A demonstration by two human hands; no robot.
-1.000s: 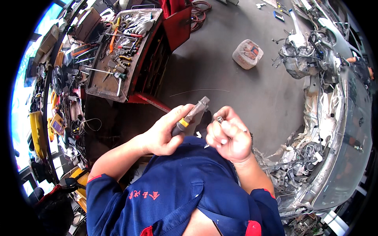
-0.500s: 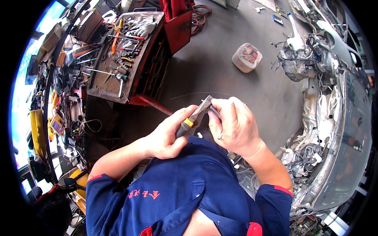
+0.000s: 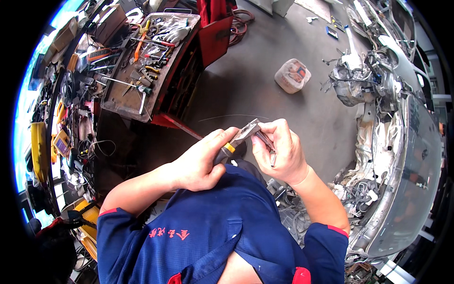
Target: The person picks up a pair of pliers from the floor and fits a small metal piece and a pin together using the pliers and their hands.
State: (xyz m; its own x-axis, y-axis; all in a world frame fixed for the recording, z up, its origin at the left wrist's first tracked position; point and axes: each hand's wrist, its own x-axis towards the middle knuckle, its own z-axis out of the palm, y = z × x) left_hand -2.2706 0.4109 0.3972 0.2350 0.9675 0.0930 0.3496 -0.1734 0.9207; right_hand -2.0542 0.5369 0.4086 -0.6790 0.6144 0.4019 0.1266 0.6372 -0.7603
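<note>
My left hand [image 3: 208, 156] is wrapped round the handles of a pair of pliers [image 3: 245, 133], which have dark grips with a yellow band. Their metal jaws point up and to the right, toward my right hand [image 3: 285, 154]. Pinched between my right thumb and fingers is a small dark metal piece [image 3: 266, 140], slim and long, with a pale rod-like end sticking out below. Its upper end meets the plier jaws, and my fingers partly cover it. The exact kind of this piece cannot be made out. Both hands are close together in front of my chest.
To the left stands a red tool cabinet [image 3: 215, 42] with a tool tray [image 3: 118, 94] full of hand tools and gloves. A cluttered shelf is beyond it. A whitish plastic tub [image 3: 292, 78] sits on the floor ahead. Along the right lies a stripped vehicle body [image 3: 402, 175] with exposed wiring.
The metal piece has turned in my right fingers, and more of it shows below the plier jaws. Both hands stay close together; the whole view has shifted slightly.
</note>
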